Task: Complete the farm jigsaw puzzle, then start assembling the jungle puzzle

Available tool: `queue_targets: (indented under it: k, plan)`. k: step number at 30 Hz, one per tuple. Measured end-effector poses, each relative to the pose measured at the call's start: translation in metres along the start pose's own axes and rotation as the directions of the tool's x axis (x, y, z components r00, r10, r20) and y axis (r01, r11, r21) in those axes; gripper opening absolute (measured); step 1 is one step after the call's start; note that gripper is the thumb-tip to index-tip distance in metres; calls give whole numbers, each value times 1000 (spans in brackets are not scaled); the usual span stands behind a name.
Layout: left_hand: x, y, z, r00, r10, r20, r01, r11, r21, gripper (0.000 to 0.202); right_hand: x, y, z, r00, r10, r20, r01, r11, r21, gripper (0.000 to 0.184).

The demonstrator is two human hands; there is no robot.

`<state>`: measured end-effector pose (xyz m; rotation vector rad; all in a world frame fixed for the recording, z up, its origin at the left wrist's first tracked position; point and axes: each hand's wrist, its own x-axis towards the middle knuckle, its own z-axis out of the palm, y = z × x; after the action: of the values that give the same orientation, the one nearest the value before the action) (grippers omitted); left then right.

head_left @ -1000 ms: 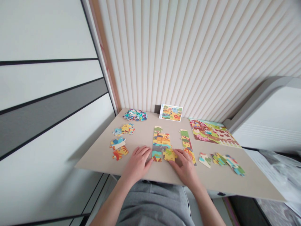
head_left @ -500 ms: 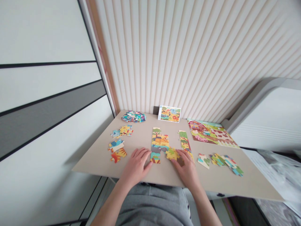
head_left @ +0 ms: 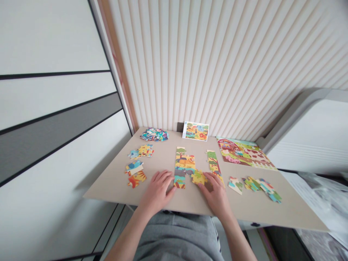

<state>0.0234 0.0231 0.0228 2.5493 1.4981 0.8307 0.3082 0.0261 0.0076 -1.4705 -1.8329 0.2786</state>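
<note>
A partly joined jigsaw puzzle [head_left: 185, 165] with animals and trees lies in the middle of the table. Flat at its lower left edge rests my left hand [head_left: 158, 190], fingers extended, fingertips beside the border and no piece in them. My right hand [head_left: 216, 192] has its thumb and fingers on a yellow and brown puzzle piece [head_left: 199, 177], just right of the joined part; the palm side is hidden. Past those fingers runs a separate joined strip [head_left: 212, 161], its lower end partly covered by my hand.
A picture card [head_left: 196, 131] leans against the ribbed wall. Loose pieces lie in piles at left, a yellow one [head_left: 146, 150] and a blue-purple one [head_left: 154, 135]. At right are more loose pieces [head_left: 253, 184] and a farm puzzle [head_left: 243, 154]. The table's front edge [head_left: 187, 209] is near my body.
</note>
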Motion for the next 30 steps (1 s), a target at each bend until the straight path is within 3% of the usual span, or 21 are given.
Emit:
queue_targets:
  k: [11,30]
  plan:
    - [-1,-2,2,1000,-4,-8,4,1000,-1,26,0,0,1,1000,11,1,-11,1000,-6,41]
    - [-1,1,0,1000,-1,9,1,1000,13,25,-2,0,1,995,-89,42,88,996,10,41]
